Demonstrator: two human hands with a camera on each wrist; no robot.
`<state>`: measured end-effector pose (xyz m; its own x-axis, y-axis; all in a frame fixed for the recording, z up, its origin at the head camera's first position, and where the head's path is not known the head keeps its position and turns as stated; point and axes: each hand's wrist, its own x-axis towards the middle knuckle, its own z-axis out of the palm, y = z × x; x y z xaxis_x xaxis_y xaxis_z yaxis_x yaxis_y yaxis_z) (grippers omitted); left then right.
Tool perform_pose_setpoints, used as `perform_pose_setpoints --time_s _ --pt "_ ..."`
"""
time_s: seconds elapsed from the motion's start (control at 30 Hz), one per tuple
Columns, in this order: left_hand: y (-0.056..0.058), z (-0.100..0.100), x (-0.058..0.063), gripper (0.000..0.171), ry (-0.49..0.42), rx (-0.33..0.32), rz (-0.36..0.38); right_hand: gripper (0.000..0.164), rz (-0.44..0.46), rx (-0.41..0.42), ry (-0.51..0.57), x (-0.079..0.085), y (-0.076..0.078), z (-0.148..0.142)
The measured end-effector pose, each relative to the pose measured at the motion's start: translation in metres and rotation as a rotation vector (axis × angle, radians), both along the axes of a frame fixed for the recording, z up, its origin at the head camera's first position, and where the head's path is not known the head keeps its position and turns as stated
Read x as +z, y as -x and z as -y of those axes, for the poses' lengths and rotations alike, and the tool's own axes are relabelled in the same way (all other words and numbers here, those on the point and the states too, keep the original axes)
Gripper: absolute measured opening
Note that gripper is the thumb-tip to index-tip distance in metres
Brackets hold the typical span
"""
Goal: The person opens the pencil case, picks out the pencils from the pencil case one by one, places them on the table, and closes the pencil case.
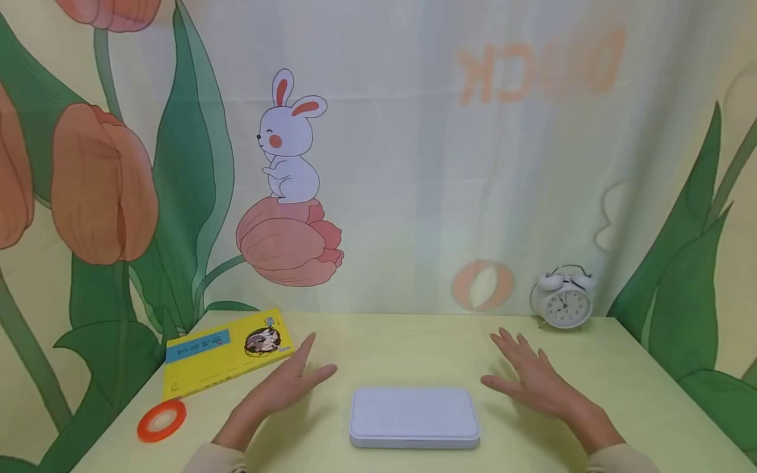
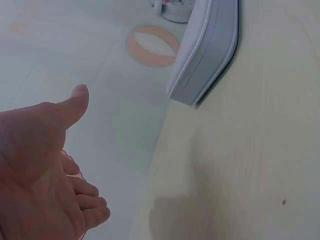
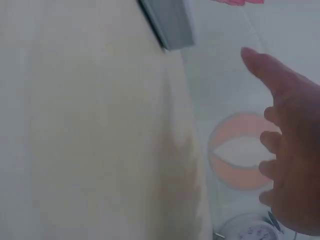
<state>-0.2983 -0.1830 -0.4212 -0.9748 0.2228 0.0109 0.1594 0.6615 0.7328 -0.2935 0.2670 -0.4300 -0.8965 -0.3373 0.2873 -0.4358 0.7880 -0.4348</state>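
A pale, flat rectangular case (image 1: 414,415) with rounded corners lies on the table between the two hands. To its left my left hand (image 1: 286,385) hovers over the table, fingers straight and thumb spread, with nothing in it. On the other side my right hand (image 1: 532,381) is held up the same way, palm turned inward and holding nothing. In the left wrist view the case's side (image 2: 207,55) shows a thin seam line running along it. Only one end of the case (image 3: 172,22) appears in the right wrist view, apart from the thumb.
A yellow book (image 1: 221,358) lies at the left, with an orange tape roll (image 1: 161,420) in front of it. At the back right stands a white twin-bell alarm clock (image 1: 564,302). A printed curtain (image 1: 402,197) with tulips and a rabbit hangs behind the table (image 1: 414,348).
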Motion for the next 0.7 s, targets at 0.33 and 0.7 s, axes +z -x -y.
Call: perform_pose_setpoints --time_s 0.33,0.7 --pt "-0.012 -0.016 -0.009 0.087 -0.092 -0.145 0.018 0.089 0.109 0.172 0.092 -0.009 -0.005 0.017" --pt "-0.017 -0.023 -0.015 0.096 -0.201 -0.31 0.093 0.098 0.189 0.286 0.092 0.001 -0.013 0.03"
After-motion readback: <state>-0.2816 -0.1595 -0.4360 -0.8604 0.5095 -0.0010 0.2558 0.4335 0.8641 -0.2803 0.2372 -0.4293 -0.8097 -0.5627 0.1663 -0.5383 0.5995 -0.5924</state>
